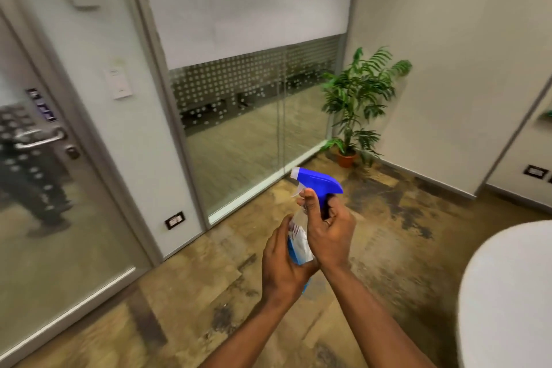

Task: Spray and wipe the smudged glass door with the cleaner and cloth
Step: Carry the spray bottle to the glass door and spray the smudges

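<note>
Spray bottle (301,236) gripped by left hand (283,266) and right hand (330,233) — label unreadable; glass door (59,188) alongside, mottled brown floor (209,293).

Both bare forearms reach up from the lower edge and meet near the middle, wrists almost touching. The left hand (282,266) sits lower, its back turned toward us, fingers curled and thumb raised along the side, wrapped around the body of the spray bottle (301,236). The right hand (330,233) rides above it, palm facing left, closed around the bottle's neck just under the blue head, with its forefinger (309,197) stretched forward to the trigger. The right forearm runs diagonally down toward the lower right.
</note>
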Demonstrator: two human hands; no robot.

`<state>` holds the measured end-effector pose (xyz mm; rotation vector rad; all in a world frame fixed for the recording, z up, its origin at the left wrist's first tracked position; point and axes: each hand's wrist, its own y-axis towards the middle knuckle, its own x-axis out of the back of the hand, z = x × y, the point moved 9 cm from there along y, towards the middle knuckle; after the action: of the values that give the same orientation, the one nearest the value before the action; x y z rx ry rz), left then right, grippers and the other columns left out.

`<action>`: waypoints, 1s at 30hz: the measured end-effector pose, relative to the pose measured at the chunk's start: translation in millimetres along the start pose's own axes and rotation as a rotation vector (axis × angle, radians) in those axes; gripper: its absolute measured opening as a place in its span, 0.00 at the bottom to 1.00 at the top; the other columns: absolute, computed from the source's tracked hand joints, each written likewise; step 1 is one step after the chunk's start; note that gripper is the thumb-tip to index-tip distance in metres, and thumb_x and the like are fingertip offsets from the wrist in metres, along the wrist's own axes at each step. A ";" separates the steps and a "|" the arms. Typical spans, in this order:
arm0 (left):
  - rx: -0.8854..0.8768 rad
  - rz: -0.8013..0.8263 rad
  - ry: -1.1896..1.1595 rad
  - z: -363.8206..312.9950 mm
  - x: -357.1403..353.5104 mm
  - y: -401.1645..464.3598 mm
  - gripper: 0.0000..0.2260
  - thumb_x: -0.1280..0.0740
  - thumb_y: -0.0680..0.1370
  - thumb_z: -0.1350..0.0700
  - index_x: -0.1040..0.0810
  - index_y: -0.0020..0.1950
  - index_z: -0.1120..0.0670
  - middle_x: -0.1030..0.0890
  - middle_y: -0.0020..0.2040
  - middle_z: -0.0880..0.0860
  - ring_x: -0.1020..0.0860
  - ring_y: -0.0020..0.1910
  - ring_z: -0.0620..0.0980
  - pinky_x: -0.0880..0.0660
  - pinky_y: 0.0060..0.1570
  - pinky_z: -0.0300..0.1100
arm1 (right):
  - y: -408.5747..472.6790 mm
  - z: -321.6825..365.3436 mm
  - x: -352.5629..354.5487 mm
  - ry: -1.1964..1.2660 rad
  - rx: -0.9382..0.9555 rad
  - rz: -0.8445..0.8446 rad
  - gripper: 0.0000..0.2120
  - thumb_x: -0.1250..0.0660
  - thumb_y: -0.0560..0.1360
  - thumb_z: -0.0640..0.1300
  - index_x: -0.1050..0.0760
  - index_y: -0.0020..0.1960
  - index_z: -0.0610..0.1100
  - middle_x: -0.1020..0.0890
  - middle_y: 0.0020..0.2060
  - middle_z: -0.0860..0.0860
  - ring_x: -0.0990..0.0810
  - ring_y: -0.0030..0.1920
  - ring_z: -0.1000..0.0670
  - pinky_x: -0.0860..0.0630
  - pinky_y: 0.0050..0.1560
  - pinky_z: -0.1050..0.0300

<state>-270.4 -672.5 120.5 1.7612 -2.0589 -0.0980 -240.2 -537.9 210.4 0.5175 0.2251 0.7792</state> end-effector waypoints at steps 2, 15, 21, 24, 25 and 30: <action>0.022 -0.075 0.034 13.3 35.2 0.1 0.45 0.20 0.62 0.41 0.34 0.76 0.47 0.26 0.70 0.38 0.26 0.69 0.39 0.25 0.66 0.38 | -13.1 8.7 -34.9 0.017 -0.003 0.027 0.26 0.29 0.78 0.56 0.29 0.33 0.38 0.28 0.24 0.41 0.35 0.25 0.55 0.39 0.26 0.60; 0.162 -0.149 0.097 64.2 226.7 55.7 0.32 0.17 0.63 0.49 0.24 0.65 0.43 0.15 0.54 0.43 0.17 0.53 0.43 0.18 0.55 0.46 | -47.4 22.8 -308.6 0.645 -0.424 0.943 0.19 0.30 0.78 0.47 0.24 0.64 0.38 0.16 0.58 0.38 0.14 0.50 0.39 0.19 0.51 0.43; 0.216 -0.180 0.139 86.3 330.2 113.8 0.32 0.16 0.62 0.51 0.22 0.63 0.46 0.15 0.55 0.48 0.16 0.55 0.49 0.20 0.61 0.53 | -40.5 69.2 -431.6 0.763 -0.342 1.226 0.17 0.35 0.79 0.42 0.25 0.67 0.38 0.17 0.64 0.40 0.16 0.54 0.37 0.22 0.53 0.46; 0.197 -0.212 0.177 88.1 376.6 142.0 0.32 0.16 0.63 0.53 0.23 0.65 0.46 0.15 0.56 0.48 0.16 0.55 0.49 0.19 0.60 0.50 | -36.8 84.9 -485.3 0.814 -0.382 1.217 0.09 0.33 0.78 0.42 0.22 0.58 0.42 0.15 0.56 0.43 0.15 0.41 0.43 0.20 0.45 0.50; 0.197 -0.258 0.185 89.4 392.5 149.8 0.32 0.16 0.63 0.54 0.23 0.65 0.47 0.14 0.55 0.48 0.16 0.55 0.48 0.19 0.59 0.47 | -35.2 89.4 -503.5 0.811 -0.368 1.198 0.06 0.32 0.79 0.42 0.21 0.55 0.44 0.14 0.53 0.43 0.17 0.36 0.45 0.21 0.43 0.50; 0.191 -0.497 0.218 104.2 464.1 166.9 0.32 0.17 0.62 0.54 0.21 0.65 0.50 0.13 0.53 0.47 0.15 0.53 0.48 0.19 0.56 0.44 | -43.1 122.0 -580.4 0.799 -0.254 1.166 0.07 0.32 0.80 0.44 0.19 0.56 0.44 0.13 0.57 0.48 0.24 0.31 0.44 0.21 0.38 0.52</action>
<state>-510.7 -1107.3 206.3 2.2571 -1.4857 0.1438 -571.5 -1024.3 295.1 0.0120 0.5661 2.1187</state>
